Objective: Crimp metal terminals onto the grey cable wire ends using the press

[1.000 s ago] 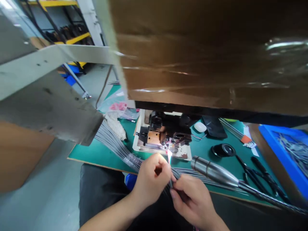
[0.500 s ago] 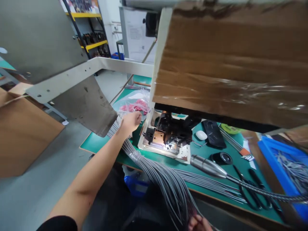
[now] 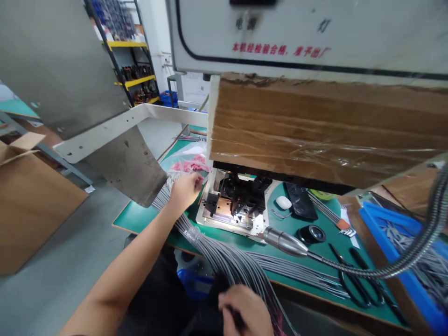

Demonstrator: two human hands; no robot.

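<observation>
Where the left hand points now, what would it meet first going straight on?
Probably the bag of pink pieces, just beyond the left hand, though depth is unclear.

Floor (image 3: 115, 224): smooth grey, pale sheen | far wall (image 3: 157, 28): white | far left: shelving (image 3: 131, 83), dark posts, yellow beams, loaded | near left: cardboard box (image 3: 38, 210), flaps up | centre: green-topped table (image 3: 140, 217), brown edge | far left: another green tabletop (image 3: 17, 107)
</observation>
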